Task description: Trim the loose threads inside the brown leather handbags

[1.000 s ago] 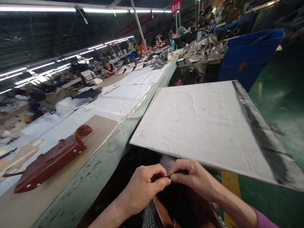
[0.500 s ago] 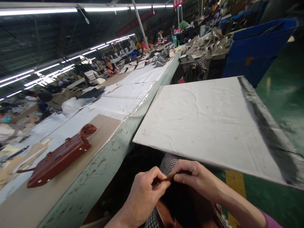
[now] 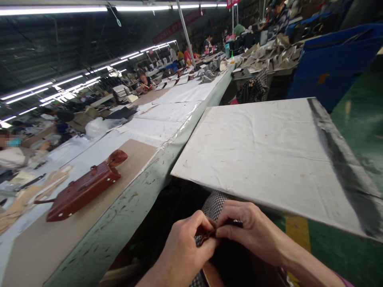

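Note:
Low in the head view, my left hand [image 3: 189, 239] pinches the thin edge of a brown leather piece [image 3: 208, 236] between thumb and fingers. My right hand [image 3: 249, 230] grips the same edge just beside it, the fingertips of both hands almost meeting. Beneath them, more brown leather [image 3: 213, 274] with a dark hollow lies over my lap, mostly hidden by hands and shadow. A checked cloth [image 3: 216, 204] shows behind the fingers. On the table to the left rests a reddish-brown leather bag [image 3: 85, 192], lying on its side with metal studs along its base.
A long table with a pale green edge [image 3: 140, 187] runs away on the left. Ahead and right stands a white-covered board [image 3: 257, 147]. Beyond are a blue bin [image 3: 335, 67] and heaped tan pieces [image 3: 272, 54]. Several people work farther off.
The view has swung slightly left, so surroundings sit farther right. My fingertips have drawn closer together along the leather edge, and both hands keep their pinch.

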The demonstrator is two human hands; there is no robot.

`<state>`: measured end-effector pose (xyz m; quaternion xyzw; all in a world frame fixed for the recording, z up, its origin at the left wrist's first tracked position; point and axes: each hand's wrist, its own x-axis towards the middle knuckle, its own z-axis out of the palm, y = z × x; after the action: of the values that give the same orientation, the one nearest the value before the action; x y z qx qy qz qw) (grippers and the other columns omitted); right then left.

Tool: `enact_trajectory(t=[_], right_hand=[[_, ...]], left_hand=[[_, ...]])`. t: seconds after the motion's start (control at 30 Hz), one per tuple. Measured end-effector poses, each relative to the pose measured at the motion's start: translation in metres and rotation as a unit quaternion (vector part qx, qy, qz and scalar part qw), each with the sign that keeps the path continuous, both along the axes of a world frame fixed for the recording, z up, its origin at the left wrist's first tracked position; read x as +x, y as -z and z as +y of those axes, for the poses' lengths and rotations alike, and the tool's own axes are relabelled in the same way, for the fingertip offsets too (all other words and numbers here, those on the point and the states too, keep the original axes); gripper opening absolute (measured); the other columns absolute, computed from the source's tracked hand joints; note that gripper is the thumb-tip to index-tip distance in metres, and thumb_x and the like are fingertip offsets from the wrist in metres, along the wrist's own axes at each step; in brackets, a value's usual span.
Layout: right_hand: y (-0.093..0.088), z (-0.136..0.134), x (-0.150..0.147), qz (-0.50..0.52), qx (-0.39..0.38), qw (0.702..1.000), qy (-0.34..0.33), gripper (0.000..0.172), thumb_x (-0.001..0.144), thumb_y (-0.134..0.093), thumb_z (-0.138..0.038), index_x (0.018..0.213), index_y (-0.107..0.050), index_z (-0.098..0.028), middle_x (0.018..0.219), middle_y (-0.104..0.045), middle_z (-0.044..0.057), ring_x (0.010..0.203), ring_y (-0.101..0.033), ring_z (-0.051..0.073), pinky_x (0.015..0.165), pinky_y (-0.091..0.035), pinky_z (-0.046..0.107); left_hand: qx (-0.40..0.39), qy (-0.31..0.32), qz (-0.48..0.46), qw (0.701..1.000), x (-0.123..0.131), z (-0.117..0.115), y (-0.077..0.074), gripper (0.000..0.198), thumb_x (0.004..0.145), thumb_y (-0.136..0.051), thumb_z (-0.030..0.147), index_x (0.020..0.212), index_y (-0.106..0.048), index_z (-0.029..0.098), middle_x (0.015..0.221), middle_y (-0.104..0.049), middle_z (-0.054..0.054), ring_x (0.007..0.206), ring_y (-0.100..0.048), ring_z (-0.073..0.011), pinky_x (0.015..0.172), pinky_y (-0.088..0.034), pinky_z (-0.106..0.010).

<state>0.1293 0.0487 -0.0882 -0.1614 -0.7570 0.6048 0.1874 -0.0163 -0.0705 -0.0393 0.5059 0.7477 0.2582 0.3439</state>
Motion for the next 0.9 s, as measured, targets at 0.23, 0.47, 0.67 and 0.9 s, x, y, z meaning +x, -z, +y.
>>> enact_trajectory(t=[0.23, 0.47, 0.67, 0.9], right_hand=[[0.004, -0.002, 0.002, 0.0, 0.018, 0.999, 0.04, 0.008, 0.082, -0.073, -0.015, 0.076, -0.072, -0.02, 0.075, -0.065, -0.003, 0.071, -0.062, 0.011, 0.065, -0.045, 0.02], [0.01, -0.005, 0.012, 0.006, -0.088, 0.996, 0.027, 0.018, 0.087, -0.068, -0.018, 0.097, -0.078, -0.03, 0.09, -0.077, -0.004, 0.083, -0.071, 0.015, 0.076, -0.053, 0.021], [0.017, -0.006, 0.02, -0.028, -0.018, 0.998, 0.056, 0.027, 0.095, -0.055, -0.024, 0.117, -0.07, -0.029, 0.103, -0.076, 0.0, 0.093, -0.07, 0.02, 0.083, -0.053, 0.028], [0.019, 0.009, 0.037, -0.062, 0.028, 0.997, 0.021, 0.038, 0.097, -0.048, -0.02, 0.133, -0.058, -0.028, 0.12, -0.069, 0.003, 0.109, -0.064, 0.022, 0.098, -0.048, 0.036]], left_hand=[[0.032, -0.01, 0.033, 0.999, 0.002, -0.014, 0.0, 0.018, 0.093, -0.054, 0.028, 0.101, -0.07, 0.024, 0.105, -0.074, -0.003, 0.098, -0.068, -0.0202, 0.088, -0.051, -0.024], [0.082, 0.003, 0.073, 0.994, 0.0, -0.02, 0.011, 0.016, 0.089, -0.061, 0.026, 0.099, -0.072, 0.026, 0.103, -0.077, -0.003, 0.093, -0.072, -0.0219, 0.084, -0.055, -0.024], [0.06, -0.003, 0.08, 0.995, 0.004, -0.01, 0.008, 0.012, 0.089, -0.06, 0.027, 0.092, -0.072, 0.025, 0.089, -0.077, -0.002, 0.078, -0.072, -0.0189, 0.074, -0.054, -0.022], [0.049, 0.007, 0.074, 0.996, 0.009, 0.006, 0.006, 0.014, 0.089, -0.057, 0.028, 0.085, -0.069, 0.022, 0.082, -0.073, -0.002, 0.073, -0.068, -0.0178, 0.069, -0.05, -0.022]])
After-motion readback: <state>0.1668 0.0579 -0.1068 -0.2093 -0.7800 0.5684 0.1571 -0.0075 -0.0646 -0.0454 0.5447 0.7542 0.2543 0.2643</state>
